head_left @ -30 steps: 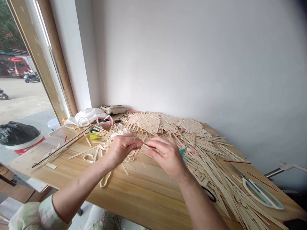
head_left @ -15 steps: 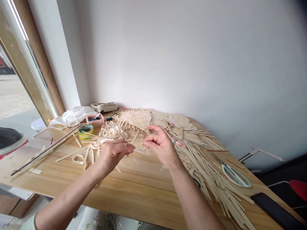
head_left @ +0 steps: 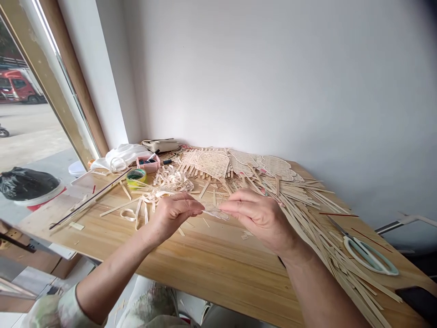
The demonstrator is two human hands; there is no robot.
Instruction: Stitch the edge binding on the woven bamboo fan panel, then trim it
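Above the wooden table (head_left: pixel 205 269), my left hand (head_left: pixel 179 213) pinches a thin pale thread (head_left: pixel 214 213) between thumb and forefinger. A short length of it shows in the gap between my hands and droops in a small loop. My right hand (head_left: pixel 262 218) is closed in a pinch at the other end of this length, its fingertips close to those of the left. Behind my hands lie a heap of curled cream ribbon (head_left: pixel 174 178) and flat woven fan-shaped pieces (head_left: pixel 213 164) with short handles.
Long bamboo-like strips (head_left: pixel 321 241) spread over the right side, beside white-handled scissors (head_left: pixel 370 255) and a dark phone (head_left: pixel 416 300). At left are a tape roll (head_left: pixel 136 177), a pink box (head_left: pixel 148 163), a white cloth (head_left: pixel 124 154) and a long dark rod (head_left: pixel 88 200).
My right hand's raised, spread fingers have closed into a pinch near the left fingertips. The view has shifted, so the table's things appear farther right.
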